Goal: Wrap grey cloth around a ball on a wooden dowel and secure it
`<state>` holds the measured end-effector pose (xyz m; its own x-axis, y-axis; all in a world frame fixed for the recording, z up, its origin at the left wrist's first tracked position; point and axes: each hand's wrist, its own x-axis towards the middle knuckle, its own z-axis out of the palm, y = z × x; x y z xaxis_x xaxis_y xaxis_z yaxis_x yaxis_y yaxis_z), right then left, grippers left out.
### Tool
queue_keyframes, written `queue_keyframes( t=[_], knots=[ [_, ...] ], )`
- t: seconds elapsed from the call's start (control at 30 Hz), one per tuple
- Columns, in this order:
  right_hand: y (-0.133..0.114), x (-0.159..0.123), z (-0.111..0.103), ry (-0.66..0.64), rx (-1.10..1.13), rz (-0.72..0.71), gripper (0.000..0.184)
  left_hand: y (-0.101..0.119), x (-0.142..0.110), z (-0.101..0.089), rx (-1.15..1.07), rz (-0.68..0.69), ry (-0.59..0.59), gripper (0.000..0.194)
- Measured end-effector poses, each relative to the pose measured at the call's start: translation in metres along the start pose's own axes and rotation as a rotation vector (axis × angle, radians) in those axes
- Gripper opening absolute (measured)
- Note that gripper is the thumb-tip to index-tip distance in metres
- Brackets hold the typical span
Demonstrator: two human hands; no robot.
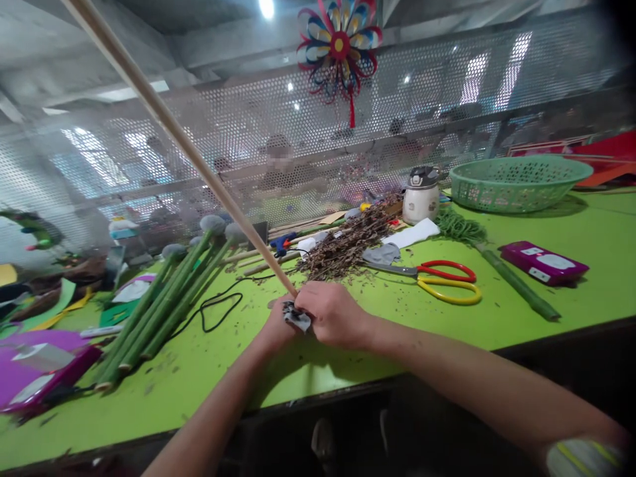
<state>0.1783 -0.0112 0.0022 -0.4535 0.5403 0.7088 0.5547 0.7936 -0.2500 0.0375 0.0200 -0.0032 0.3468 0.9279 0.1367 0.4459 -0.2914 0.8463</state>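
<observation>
My right hand (pixel 334 313) is closed in a fist at the lower end of a long pale wooden stick (pixel 199 162). The stick leans up and to the left, out of the frame. My left hand (pixel 281 320) sits right against the right one, and its fingers are hidden behind the cloth and the right fist. Between the two hands, a crumpled scrap of grey cloth with black marks (pixel 297 317) pokes out at the stick's end. Both hands hover just over the green tabletop (pixel 387 331) near its front edge.
Green stems with grey padded ends (pixel 169 298) lie at left, beside a purple device (pixel 44 371). Dried twigs (pixel 342 242), scissors (pixel 422 271), a white bottle (pixel 421 199), a green basket (pixel 517 189), a green stem (pixel 521 285) and a purple box (pixel 544 262) lie behind and right.
</observation>
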Motion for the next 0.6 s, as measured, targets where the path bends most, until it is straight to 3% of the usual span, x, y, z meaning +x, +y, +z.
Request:
queue_keyframes(
  t=[0.13, 0.33, 0.43, 0.6],
  knots=[
    [0.007, 0.005, -0.015, -0.044, 0.168, -0.002, 0.008, -0.002, -0.003, -0.004, -0.042, 0.029, -0.031, 0.02],
    [0.031, 0.004, -0.044, -0.185, 0.424, 0.362, 0.008, 0.002, -0.008, -0.009, -0.068, 0.093, -0.149, 0.024],
    [0.035, 0.001, -0.047, -0.266, 0.408, 0.352, 0.008, 0.001, -0.006, -0.01, -0.067, 0.134, -0.199, 0.024],
    [0.027, 0.003, -0.047, -0.272, 0.3, 0.26, 0.008, -0.005, -0.002, -0.011, -0.02, 0.19, -0.248, 0.02]
  ],
)
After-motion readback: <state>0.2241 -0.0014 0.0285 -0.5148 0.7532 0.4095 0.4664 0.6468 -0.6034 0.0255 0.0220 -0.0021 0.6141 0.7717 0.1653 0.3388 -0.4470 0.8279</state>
